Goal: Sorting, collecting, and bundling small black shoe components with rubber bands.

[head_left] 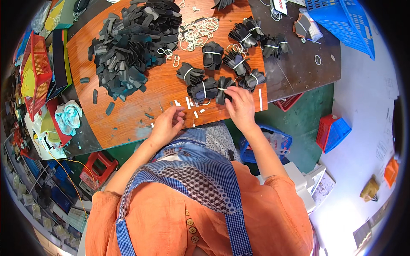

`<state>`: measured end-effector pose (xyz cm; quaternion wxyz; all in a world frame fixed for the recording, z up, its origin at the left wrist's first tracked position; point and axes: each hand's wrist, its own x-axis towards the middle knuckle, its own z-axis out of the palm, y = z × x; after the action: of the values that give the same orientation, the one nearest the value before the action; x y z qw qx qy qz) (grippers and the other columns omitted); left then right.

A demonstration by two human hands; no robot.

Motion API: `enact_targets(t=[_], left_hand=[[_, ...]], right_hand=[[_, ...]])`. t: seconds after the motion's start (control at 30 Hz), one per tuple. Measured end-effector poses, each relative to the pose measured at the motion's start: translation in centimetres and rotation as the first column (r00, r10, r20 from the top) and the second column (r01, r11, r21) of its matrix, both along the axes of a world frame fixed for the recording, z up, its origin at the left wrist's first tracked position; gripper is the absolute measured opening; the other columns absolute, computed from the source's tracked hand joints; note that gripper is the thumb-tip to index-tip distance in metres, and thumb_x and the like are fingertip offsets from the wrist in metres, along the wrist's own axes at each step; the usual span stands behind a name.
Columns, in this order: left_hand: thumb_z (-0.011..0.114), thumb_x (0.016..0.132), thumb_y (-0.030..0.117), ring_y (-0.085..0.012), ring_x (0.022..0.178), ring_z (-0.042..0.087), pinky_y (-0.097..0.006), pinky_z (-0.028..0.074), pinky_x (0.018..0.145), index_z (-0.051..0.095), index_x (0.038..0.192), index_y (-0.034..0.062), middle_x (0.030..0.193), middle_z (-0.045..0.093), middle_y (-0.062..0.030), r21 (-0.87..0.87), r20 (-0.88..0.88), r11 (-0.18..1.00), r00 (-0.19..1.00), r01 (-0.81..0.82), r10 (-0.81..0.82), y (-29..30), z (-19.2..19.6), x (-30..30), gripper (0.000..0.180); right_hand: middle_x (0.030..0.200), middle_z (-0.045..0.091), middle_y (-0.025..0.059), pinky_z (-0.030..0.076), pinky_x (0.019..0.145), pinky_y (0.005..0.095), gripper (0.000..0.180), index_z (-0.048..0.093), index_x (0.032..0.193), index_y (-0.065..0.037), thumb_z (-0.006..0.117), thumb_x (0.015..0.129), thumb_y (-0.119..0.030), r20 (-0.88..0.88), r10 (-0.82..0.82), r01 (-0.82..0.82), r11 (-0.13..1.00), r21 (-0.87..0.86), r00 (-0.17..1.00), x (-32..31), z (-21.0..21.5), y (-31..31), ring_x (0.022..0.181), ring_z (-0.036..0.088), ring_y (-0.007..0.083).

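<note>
My right hand pinches a bundle of dark, flat rounded pieces near the table's front edge. My left hand hovers at that edge, its fingers loosely curled and apart, with nothing visible in them. Small white paper strips lie scattered between the two hands. Several more bundles tied with white elastic bands stand close by, among them one bundle behind my right hand and another bundle to its left. A big heap of loose dark pieces covers the table's left part.
A tangle of white elastic bands lies behind the bundles on the brown wooden board. Further bundles rest on the dark tabletop at right. A blue plastic basket stands at the far right, a red basket at the left.
</note>
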<state>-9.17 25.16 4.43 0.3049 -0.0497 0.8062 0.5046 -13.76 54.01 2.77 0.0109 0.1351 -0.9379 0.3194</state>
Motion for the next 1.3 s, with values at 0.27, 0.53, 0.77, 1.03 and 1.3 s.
enact_targets(t=[0.27,0.53,0.77,1.03,1.3], left_hand=[[0.063,0.087,-0.002,-0.0162,0.09,0.067,-0.029,0.057,0.08,0.057,0.126,0.0032,0.105,0.068,-0.008,-0.021,0.011,1.0,1.0,0.023,-0.023,-1.0,0.0,0.5,0.041],[0.063,0.086,-0.003,-0.0148,0.087,0.067,-0.029,0.058,0.076,0.059,0.125,0.003,0.104,0.068,-0.0083,-0.004,-0.041,1.0,0.999,0.002,-0.002,-1.9,0.0,0.8,0.04],[0.077,0.079,0.005,-0.0286,0.117,0.059,-0.041,0.052,0.096,0.056,0.131,0.0071,0.131,0.055,-0.0153,-0.222,-0.351,0.966,0.914,0.13,-0.203,-0.6,2.1,-2.0,0.057],[0.093,0.062,0.031,-0.0497,0.15,0.01,-0.062,0.034,0.113,0.047,0.145,0.0211,0.161,0.018,-0.0195,-0.596,-0.297,0.754,0.795,0.278,-0.528,6.7,0.7,-9.9,0.095],[0.088,0.061,0.018,-0.0433,0.138,0.034,-0.056,0.045,0.103,0.065,0.116,0.0161,0.137,0.048,-0.0117,-0.593,-0.383,0.786,0.797,0.176,-0.467,5.4,-0.5,-9.4,0.06]], right_hand=[[0.111,0.067,0.0048,0.043,0.093,0.0419,0.026,0.07,0.107,-0.01,0.072,0.081,-0.008,-0.019,0.038,-0.039,0.997,-0.069,0.999,0.1,1.3,-4.3,0.107,0.059,0.0285],[0.108,0.068,0.0046,0.043,0.089,0.0404,0.028,0.07,0.107,-0.01,0.071,0.079,-0.006,-0.06,0.037,-0.041,0.997,-0.07,0.998,-2.2,2.1,-8.4,0.103,0.061,0.0279],[0.11,0.067,0.0074,0.048,0.086,0.0438,0.034,0.068,0.115,-0.011,0.073,0.082,-0.012,-0.059,-0.005,0.005,1.0,0.004,0.998,-6.0,2.0,-9.1,0.101,0.061,0.0287],[0.117,0.062,0.0131,0.047,0.09,0.0453,0.077,0.054,0.136,-0.014,0.085,0.069,-0.038,0.067,-0.087,0.036,0.832,0.554,0.994,-13.3,-1.7,-8.6,0.107,0.062,0.0308],[0.133,0.051,0.018,0.055,0.085,0.0489,0.06,0.059,0.135,-0.026,0.073,0.077,-0.019,-0.022,-0.179,0.173,0.898,0.405,0.984,-19.4,4.6,-0.8,0.108,0.059,0.0389]])
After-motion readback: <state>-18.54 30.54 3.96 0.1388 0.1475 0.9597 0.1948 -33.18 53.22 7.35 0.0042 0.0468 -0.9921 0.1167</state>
